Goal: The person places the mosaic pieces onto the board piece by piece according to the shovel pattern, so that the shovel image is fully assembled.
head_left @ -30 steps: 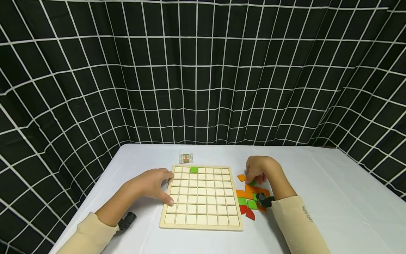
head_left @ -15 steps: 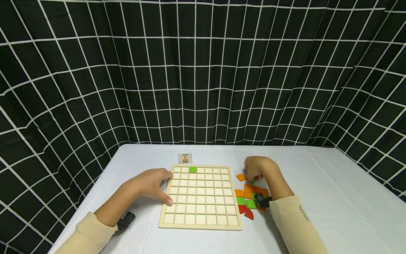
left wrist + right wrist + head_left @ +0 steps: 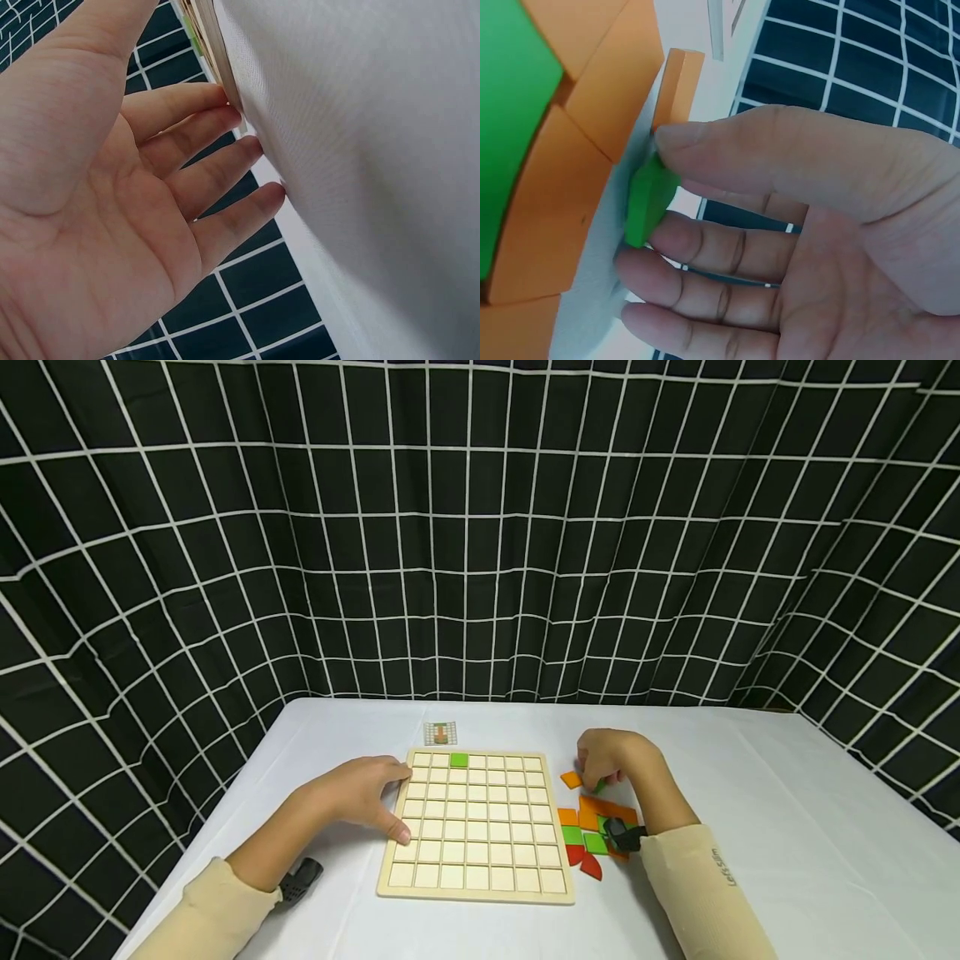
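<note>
A light wooden board (image 3: 477, 898) with a grid of square recesses lies on the white table. One green square tile (image 3: 459, 761) sits in its far row. At the board's left edge rests my left hand (image 3: 367, 797), thumb on the frame; in the left wrist view its fingers (image 3: 217, 165) are extended, their tips at the board's side and the cloth. To the right of the board, my right hand (image 3: 611, 756) pinches a small green tile (image 3: 649, 199) between thumb and fingers, low over the table. An orange tile (image 3: 572, 780) lies just left of that hand.
Orange tiles (image 3: 568, 817), green tiles (image 3: 596, 843) and red quarter-round tiles (image 3: 591, 867) lie along the board's right side, partly under the right wrist. A small patterned card (image 3: 440, 733) lies beyond the board. A black gridded curtain (image 3: 480, 568) hangs behind the table.
My right hand has shifted very slightly, and the green tile at its fingertips sits a little farther from me. My left hand stays at the board's edge.
</note>
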The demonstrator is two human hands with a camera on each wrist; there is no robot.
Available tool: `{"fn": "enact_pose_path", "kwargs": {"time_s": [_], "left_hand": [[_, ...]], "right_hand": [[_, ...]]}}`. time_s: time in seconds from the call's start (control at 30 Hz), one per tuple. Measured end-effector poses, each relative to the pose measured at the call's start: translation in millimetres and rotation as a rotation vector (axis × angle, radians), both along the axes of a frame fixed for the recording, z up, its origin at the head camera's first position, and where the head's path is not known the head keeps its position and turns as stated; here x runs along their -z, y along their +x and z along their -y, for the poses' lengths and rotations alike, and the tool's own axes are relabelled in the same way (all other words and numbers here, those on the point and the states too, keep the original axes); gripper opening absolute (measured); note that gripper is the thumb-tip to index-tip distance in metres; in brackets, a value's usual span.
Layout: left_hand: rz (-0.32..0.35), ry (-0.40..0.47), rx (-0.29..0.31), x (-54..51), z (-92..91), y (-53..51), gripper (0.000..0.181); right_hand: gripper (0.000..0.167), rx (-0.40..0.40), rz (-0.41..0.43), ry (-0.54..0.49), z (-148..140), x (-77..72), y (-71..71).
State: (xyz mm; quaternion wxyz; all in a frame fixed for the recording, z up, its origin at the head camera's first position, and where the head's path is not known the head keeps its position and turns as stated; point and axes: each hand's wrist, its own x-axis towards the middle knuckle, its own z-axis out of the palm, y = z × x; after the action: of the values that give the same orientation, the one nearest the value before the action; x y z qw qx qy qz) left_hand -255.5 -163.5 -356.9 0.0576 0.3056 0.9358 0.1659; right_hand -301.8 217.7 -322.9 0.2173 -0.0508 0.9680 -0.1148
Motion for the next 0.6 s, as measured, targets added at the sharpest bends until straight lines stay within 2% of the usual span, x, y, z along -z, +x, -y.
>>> {"fn": "enact_pose_path", "kwargs": {"time_s": [0.4, 0.6], "left_hand": [[0.000, -0.006, 0.005, 2.8, 0.9, -0.2, 0.083], [-0.011, -0.005, 0.023, 1.7, 0.5, -1.3, 0.082]], "right_hand": [[0.012, -0.027, -0.008, -0.037, 0.5, 3.2, -4.2], [0.010, -0.056, -0.055, -0.028, 1.3, -0.1, -3.2]]}}
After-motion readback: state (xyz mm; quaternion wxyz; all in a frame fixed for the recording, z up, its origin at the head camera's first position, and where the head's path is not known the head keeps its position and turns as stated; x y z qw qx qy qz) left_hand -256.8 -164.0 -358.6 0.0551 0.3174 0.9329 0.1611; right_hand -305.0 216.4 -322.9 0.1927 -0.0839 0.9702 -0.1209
